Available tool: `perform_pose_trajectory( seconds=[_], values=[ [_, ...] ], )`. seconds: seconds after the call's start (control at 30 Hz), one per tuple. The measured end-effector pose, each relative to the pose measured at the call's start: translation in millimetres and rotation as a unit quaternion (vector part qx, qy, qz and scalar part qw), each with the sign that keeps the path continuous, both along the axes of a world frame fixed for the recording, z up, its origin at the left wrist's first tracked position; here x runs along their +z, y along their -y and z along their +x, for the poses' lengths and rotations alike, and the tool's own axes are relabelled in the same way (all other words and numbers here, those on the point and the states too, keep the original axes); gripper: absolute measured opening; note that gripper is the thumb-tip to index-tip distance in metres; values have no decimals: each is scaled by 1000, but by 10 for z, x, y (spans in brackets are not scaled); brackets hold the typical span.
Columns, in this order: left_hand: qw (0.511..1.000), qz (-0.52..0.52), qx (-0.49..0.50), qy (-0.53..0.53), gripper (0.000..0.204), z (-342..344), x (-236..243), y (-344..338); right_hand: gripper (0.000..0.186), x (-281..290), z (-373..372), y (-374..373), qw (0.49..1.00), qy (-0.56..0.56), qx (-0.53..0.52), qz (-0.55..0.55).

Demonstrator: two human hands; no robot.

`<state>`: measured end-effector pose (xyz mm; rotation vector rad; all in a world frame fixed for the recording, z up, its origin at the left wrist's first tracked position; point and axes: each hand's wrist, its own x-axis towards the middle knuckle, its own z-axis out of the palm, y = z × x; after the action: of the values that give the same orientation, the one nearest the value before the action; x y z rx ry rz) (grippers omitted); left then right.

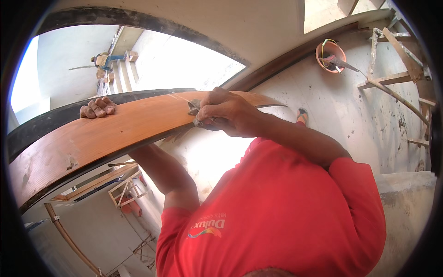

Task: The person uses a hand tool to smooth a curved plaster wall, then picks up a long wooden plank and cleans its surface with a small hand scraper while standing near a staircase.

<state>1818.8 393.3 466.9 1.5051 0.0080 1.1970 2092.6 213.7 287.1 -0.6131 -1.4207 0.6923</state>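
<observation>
A long, orange-brown wooden board (124, 122) with dark edges runs from the lower left to the middle of the view. Small dull marks show on its left part. My left hand (98, 107) is closed over the board's far edge, with its forearm passing beneath the board. At the near edge, toward the board's right part, my right hand (226, 111) pinches a crumpled grey rag (194, 107) against the wood. Pale streaks lie on the surface just beyond the rag.
An orange bucket (337, 50) holding tools stands on the floor at the upper right, near a wooden trestle (392, 79). Beyond a dark-framed opening, another person (107, 60) is by some steps. A wooden pole (69, 237) and a wooden frame (125, 191) are at lower left.
</observation>
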Motion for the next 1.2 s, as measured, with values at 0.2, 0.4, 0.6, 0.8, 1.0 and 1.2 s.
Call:
perform_pose_trajectory(
  seconds=[0.2, 0.4, 0.6, 0.8, 1.0, 1.2],
  values=[
    [1000, 9, -3, -8, 40, 99, 33, 53, 14, 166, 5, -48, 998, 29, 12, 45],
    [999, 35, -14, -16, 42, 125, 2, -30, 12, -7, 116, 16, 999, 44, 21, 19],
    [999, 40, 20, -11, 41, 175, 3, 26, 25, -11, 103, 82, 993, 111, 29, 22],
    [998, 35, 43, -15, 40, 227, -37, 92, 13, 138, 86, 60, 992, 109, -11, 70],
    [1000, 6, 25, -9, 39, 361, 55, 213, 16, -518, 201, 145, 987, 157, -3, 17],
    [998, -13, -53, -21, 39, -90, -9, -199, 15, -2129, 862, 334, 803, 535, -51, -258]
  ],
)
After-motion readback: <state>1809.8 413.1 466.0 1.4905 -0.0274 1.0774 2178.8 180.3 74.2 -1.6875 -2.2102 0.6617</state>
